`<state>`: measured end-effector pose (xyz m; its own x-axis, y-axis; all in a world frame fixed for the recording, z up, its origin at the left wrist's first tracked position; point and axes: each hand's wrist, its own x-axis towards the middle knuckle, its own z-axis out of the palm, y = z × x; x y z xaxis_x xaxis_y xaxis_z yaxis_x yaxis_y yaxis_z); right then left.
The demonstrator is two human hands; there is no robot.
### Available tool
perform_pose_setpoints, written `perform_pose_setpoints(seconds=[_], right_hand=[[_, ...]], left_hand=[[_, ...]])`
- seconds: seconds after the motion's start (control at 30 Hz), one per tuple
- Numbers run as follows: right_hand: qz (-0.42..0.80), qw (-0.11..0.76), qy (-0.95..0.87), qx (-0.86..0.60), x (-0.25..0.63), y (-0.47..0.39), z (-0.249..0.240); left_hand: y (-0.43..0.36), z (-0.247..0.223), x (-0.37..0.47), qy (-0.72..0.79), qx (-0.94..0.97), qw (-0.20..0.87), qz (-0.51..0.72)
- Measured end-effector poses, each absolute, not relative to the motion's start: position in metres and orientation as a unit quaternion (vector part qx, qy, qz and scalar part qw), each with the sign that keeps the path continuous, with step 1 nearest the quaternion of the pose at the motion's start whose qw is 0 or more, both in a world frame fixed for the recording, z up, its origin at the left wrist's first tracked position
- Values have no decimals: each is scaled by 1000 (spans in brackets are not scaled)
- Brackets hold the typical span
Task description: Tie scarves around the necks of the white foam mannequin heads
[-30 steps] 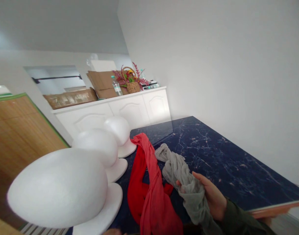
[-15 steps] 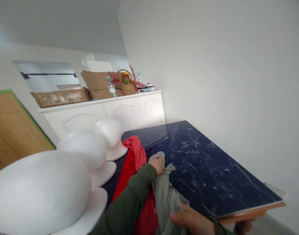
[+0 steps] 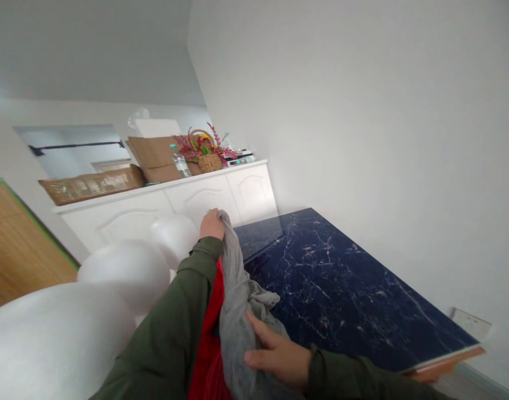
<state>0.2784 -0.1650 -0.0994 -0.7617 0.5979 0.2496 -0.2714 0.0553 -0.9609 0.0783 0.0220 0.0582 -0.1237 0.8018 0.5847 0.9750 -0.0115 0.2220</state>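
Note:
A long grey scarf (image 3: 235, 294) of thin, crumpled fabric stretches along the left side of the dark blue marbled table (image 3: 329, 289). My left hand (image 3: 213, 225) is closed on its far end and lifts it close to the white foam heads. Lower down, my right hand (image 3: 277, 353) lies against the near part of the scarf, index finger and thumb stretched apart on the fabric; its other fingers are hidden. A red cloth (image 3: 208, 355) shows beneath the grey one, partly covered by my left sleeve.
Several white foam heads (image 3: 125, 272) stand in a row on the left. Behind the table is a white cabinet (image 3: 204, 194) bearing cardboard boxes (image 3: 154, 158), a water bottle (image 3: 181, 162) and a flower basket (image 3: 210, 162). A wall with a socket (image 3: 473, 323) bounds the right side.
My left hand has moved away from me and to the left, drawing the scarf out lengthwise over the red cloth. My right hand has shifted slightly left, its fingers now more extended.

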Motion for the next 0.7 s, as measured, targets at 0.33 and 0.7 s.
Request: perform_pose_setpoints(seconds=[0.33,0.7], right_hand=[[185,257,-891,-325,291,-67,-125],[211,174,-947,-170,288,-69,-137]], left_hand=[[8,-63,101,-743,-660,101,-53],[0,-132,107,-691,-718,79,-27]])
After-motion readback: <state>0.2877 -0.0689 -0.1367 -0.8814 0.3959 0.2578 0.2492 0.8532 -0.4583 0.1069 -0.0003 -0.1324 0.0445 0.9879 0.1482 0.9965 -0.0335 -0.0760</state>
